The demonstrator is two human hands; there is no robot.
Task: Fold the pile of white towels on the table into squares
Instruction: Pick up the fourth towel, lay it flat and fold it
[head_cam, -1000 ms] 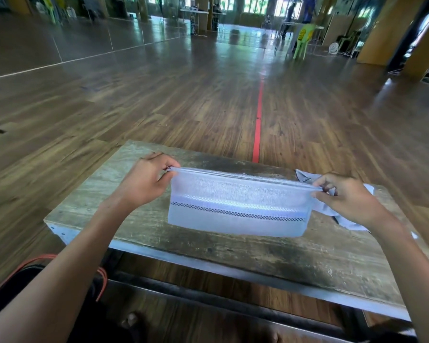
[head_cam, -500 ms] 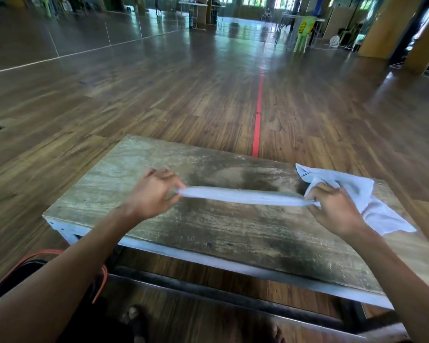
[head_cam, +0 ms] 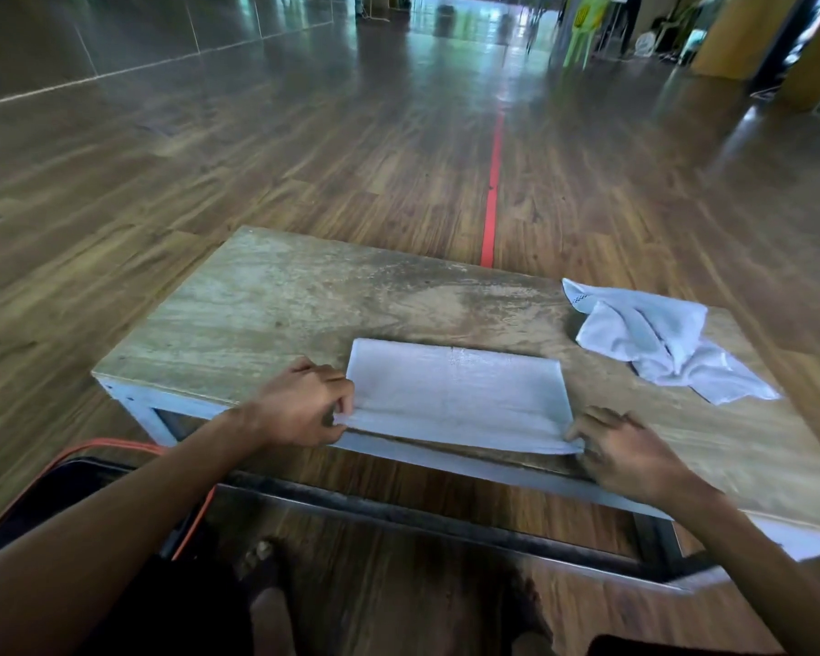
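Observation:
A white towel, folded into a long rectangle, lies flat on the worn wooden table near its front edge. My left hand pinches the towel's near left corner. My right hand pinches the near right corner, right at the table's edge. A crumpled pile of white towels rests at the table's right side, apart from both hands.
The low table has a pale painted frame and stands on a wooden floor with a red line running away from it. A dark bag with an orange rim sits on the floor at my left.
The towel hung stretched in the air between both hands a second ago. It now lies flat on the table, and both hands have dropped toward the front edge, still gripping its corners.

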